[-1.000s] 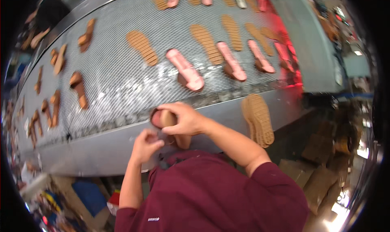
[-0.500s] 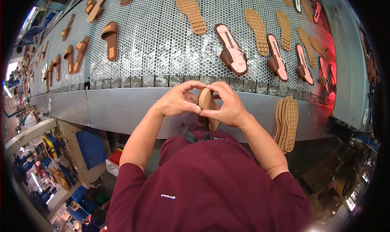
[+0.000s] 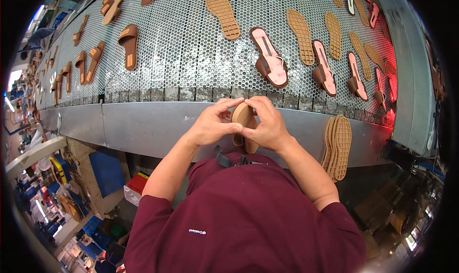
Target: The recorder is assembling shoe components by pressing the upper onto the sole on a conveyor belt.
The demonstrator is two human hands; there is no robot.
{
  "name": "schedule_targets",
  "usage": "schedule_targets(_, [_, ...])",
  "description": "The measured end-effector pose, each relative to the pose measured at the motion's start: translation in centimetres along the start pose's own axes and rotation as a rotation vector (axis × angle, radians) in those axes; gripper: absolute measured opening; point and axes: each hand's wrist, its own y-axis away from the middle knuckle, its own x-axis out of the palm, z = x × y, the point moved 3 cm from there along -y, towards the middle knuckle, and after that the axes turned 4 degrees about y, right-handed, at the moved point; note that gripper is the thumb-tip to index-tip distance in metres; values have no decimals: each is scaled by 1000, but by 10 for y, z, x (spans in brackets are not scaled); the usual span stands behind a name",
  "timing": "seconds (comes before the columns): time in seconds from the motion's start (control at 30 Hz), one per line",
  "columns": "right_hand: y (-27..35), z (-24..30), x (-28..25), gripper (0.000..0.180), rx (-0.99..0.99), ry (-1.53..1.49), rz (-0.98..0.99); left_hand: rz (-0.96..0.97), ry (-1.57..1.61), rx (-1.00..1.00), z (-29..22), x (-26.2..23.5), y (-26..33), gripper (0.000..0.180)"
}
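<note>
Between my two hands, close in front of my body, a slide sandal with a tan sole stands on end above the metal ledge. My left hand grips it from the left, fingers curled at the upper edge and thumb low on the sole. From the right my right hand closes round it the same way, its thumb near the left one. Part of the brown upper shows beneath my thumbs; the rest is hidden by my hands.
A grey metal ledge borders the perforated conveyor. Stacked tan outsoles overhang the ledge at right. The conveyor carries finished brown slides, loose outsoles and uppers with pink insoles. A metal housing rises at far right.
Both hands stay on the sandal, pressing it and shifting their thumbs slightly; its sole has tilted a little. Pieces on the conveyor have drifted slightly left.
</note>
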Motion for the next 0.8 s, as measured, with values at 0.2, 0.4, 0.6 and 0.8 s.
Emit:
schedule_targets(0.2, [-3, -12, -20, 68, 103, -195, 115, -182, -244, 127, -3, 11, 8, 42])
schedule_targets(0.4, [-16, -10, -24, 39, 148, -311, 311, -150, -408, 204, -16, 19, 12, 33])
schedule_targets(0.6, [-20, -8, -26, 34, 175, -440, 373, -160, -696, 290, -39, 29, 17, 32])
schedule_targets(0.8, [-15, -32, -46, 56, 128, -334, -101, -308, -1132, 634, -99, 8, 38, 41])
